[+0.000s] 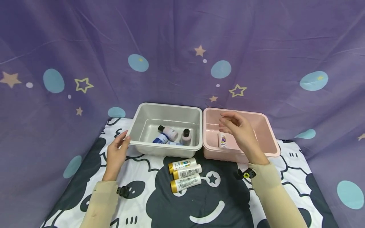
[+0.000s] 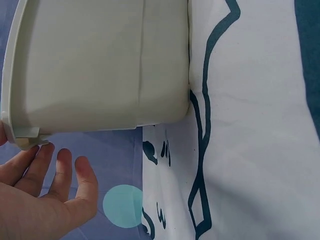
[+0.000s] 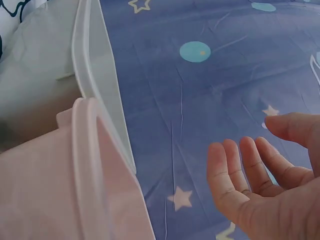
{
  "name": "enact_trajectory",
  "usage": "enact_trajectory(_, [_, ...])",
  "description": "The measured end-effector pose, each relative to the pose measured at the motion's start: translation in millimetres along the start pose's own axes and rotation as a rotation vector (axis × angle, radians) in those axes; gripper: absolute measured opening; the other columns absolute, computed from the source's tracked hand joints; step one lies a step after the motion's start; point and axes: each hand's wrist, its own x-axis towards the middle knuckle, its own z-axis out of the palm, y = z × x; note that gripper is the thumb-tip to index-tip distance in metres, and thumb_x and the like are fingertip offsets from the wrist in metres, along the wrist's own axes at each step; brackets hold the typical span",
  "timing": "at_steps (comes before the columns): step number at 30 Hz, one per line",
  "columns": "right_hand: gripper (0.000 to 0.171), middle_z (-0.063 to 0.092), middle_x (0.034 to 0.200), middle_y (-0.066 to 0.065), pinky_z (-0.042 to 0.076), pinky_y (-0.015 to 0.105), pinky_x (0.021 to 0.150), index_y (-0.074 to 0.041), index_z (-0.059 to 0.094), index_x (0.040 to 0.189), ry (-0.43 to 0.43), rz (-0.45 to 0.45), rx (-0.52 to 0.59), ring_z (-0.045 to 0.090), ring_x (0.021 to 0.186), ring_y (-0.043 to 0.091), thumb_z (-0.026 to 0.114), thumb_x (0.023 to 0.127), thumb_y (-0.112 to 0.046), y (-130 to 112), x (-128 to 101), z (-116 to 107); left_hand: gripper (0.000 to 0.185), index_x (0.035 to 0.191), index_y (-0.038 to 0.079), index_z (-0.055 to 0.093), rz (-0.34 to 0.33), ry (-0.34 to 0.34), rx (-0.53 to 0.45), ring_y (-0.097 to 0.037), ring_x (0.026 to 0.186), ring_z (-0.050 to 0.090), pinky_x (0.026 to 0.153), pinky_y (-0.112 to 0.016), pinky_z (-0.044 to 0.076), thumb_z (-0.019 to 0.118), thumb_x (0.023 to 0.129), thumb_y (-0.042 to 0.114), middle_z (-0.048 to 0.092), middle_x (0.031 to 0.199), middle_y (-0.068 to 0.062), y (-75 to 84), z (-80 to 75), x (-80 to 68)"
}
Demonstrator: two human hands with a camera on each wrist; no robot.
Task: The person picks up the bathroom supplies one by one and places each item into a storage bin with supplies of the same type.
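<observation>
- The small white bottle (image 1: 222, 140) lies on the floor of the pink bin (image 1: 269, 126), close to the bin's front wall and a bit left of its middle. Looks like it's simply resting there, nothing touching it.
- The right hand (image 1: 238, 128) hovers over the pink bin, just above and behind that bottle. Fingers are loosely bent and it has nothing in it; the wrist view shows a relaxed, empty palm (image 3: 260, 175).
- The left hand (image 1: 117, 152) is on the far side of the grey bin (image 1: 137, 122) from the pink bin, fingers fairly straight against the grey bin's outer corner. I'd guess it's steadying the bin, not gripping; the wrist view shows fingertips (image 2: 45, 152) right under the rim.
- The grey bin sits touching the pink bin's left side and has a few small dark-capped bottles (image 1: 168, 133) lying in it.
- Three gold-capped bottles (image 1: 185, 174) lie side by side on the cartoon cloth (image 1: 285, 158), just in front and left of the pink bin, within reach of both hands.
- Nothing blocks the right hand's way down to the bottle; the pink bin's walls are the only thing around it.
</observation>
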Motion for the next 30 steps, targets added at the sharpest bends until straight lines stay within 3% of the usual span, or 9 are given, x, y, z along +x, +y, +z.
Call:
enact_trajectory(5, [0.023, 0.064, 0.106, 0.014, 0.059, 0.036, 0.08, -0.002, 0.065, 0.118, 0.025, -0.019, -0.007, 0.068, 0.089, 0.022, 0.068, 0.097, -0.008, 4, -14, -17, 0.049, 0.142, 0.012, 0.058, -0.005, 0.003, 0.012, -0.008, 0.108, 0.055, 0.082, -0.013, 0.046, 0.06, 0.101, 0.039, 0.06, 0.136, -0.009, 0.8, 0.5, -0.3])
enact_trajectory(14, [0.029, 0.068, 0.105, 0.009, 0.059, 0.031, 0.078, 0.007, 0.062, 0.122, 0.103, -0.057, -0.038, 0.068, 0.087, 0.02, 0.067, 0.097, -0.007, 9, -38, -47, 0.049, 0.139, 0.012, 0.061, -0.058, 0.064, 0.032, -0.013, 0.108, 0.057, 0.077, -0.015, 0.045, 0.059, 0.101, 0.042, 0.062, 0.134, -0.008, 8.4, 0.5, -7.7])
enact_trajectory(18, [0.032, 0.069, 0.103, 0.008, 0.059, 0.029, 0.076, 0.012, 0.06, 0.122, 0.154, -0.074, -0.057, 0.068, 0.088, 0.018, 0.067, 0.097, -0.006, 11, -49, -61, 0.047, 0.136, 0.011, 0.063, -0.095, 0.117, 0.054, -0.018, 0.115, 0.056, 0.078, -0.017, 0.044, 0.059, 0.101, 0.042, 0.061, 0.134, -0.007, 11.3, 1.2, -15.8])
enact_trajectory(23, [0.031, 0.071, 0.101, 0.005, 0.059, 0.027, 0.074, 0.015, 0.06, 0.12, 0.223, -0.086, -0.053, 0.069, 0.087, 0.015, 0.067, 0.097, -0.004, 15, -61, -78, 0.043, 0.131, 0.007, 0.065, -0.128, 0.162, 0.031, -0.015, 0.107, 0.059, 0.076, -0.016, 0.045, 0.06, 0.101, 0.037, 0.064, 0.126, -0.009, 12.1, 7.5, -34.7])
enact_trajectory(26, [0.028, 0.072, 0.098, 0.005, 0.059, 0.026, 0.074, 0.015, 0.06, 0.118, 0.273, -0.084, -0.032, 0.069, 0.086, 0.015, 0.066, 0.096, -0.002, 17, -70, -86, 0.037, 0.127, 0.004, 0.066, -0.121, 0.118, 0.025, -0.011, 0.097, 0.061, 0.074, -0.012, 0.048, 0.061, 0.101, 0.029, 0.067, 0.119, -0.011, 10.4, 13.9, -48.8])
enact_trajectory(30, [0.026, 0.072, 0.097, 0.004, 0.059, 0.024, 0.073, 0.013, 0.062, 0.116, 0.354, -0.07, -0.039, 0.069, 0.085, 0.013, 0.068, 0.095, -0.002, 20, -79, -96, 0.029, 0.122, 0.002, 0.067, -0.096, -0.043, 0.046, -0.01, 0.092, 0.065, 0.074, -0.013, 0.051, 0.063, 0.1, 0.02, 0.069, 0.112, -0.012, 7.2, 23.6, -65.8])
